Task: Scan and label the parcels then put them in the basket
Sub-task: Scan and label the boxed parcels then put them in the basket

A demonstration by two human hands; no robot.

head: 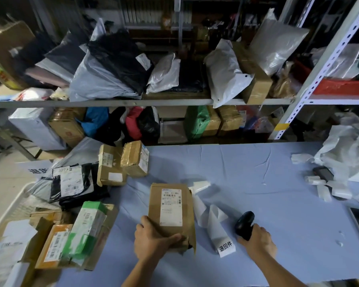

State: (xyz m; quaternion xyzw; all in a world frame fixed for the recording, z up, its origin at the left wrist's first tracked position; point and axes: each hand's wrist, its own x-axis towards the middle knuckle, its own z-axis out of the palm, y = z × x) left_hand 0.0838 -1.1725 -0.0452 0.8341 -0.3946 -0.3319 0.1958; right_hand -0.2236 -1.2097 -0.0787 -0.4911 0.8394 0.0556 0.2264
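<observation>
A brown cardboard parcel (170,206) with a white shipping label lies flat on the blue table (267,183). My left hand (151,241) grips its near end, thumb on top. My right hand (255,241) holds a black barcode scanner (245,223), just right of the parcel, its head pointing away from me. A white label strip (214,224) with printed black characters curls on the table between the parcel and the scanner. A white basket (10,206) stands at the left edge, partly covered by parcels.
Several parcels pile at the table's left: taped brown boxes (122,162), a black bag (75,185), a green-and-white box (87,226). White paper scraps and a dark handheld device (323,174) lie at the right. Metal shelves (133,102) packed with bags stand behind the table.
</observation>
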